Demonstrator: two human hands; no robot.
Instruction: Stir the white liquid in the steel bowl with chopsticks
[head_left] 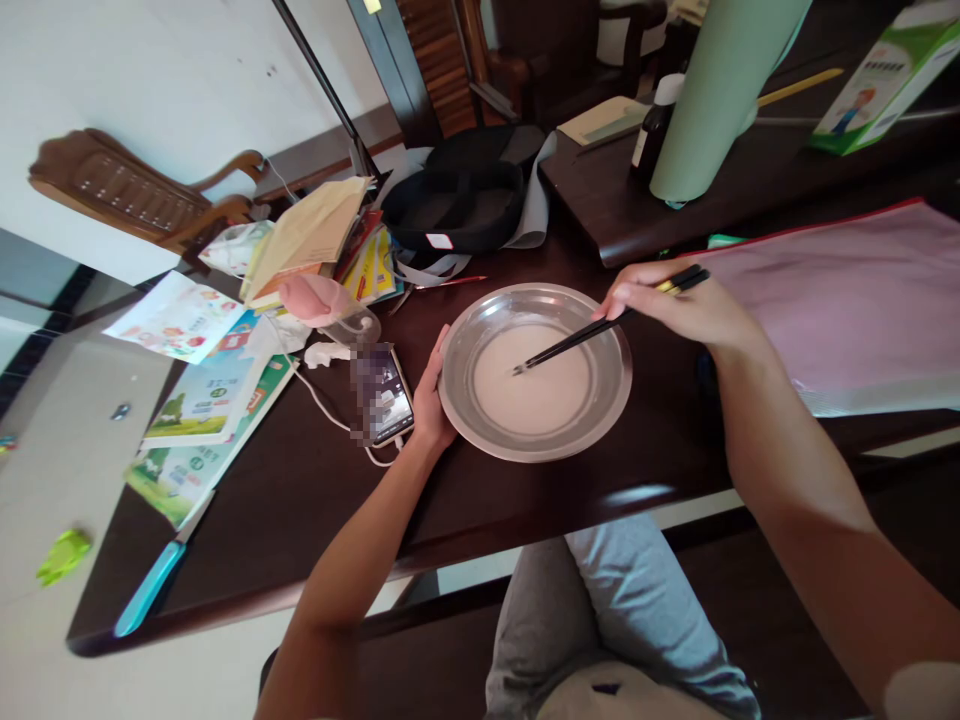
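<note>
A wide metal bowl (pixel 534 449) stands on the dark wooden table, holding a pale, milky liquid (pixel 525 400). My left hand (pixel 433 400) grips the bowl's left rim, fingers along the outside and partly hidden behind it. Over the right side of the bowl, my right hand (pixel 660 298) is closed around a pair of black chopsticks (pixel 574 340) with gold bands near the top. Their tips reach into the liquid near the middle of the bowl.
Left of the bowl lies a phone (pixel 391 395) with a white cable. Booklets (pixel 202 400) and a blue-handled knife (pixel 154 585) lie further left. Behind are a black case (pixel 457 210) and a green cylinder (pixel 724 110). A pink zip pouch (pixel 847 300) is at right.
</note>
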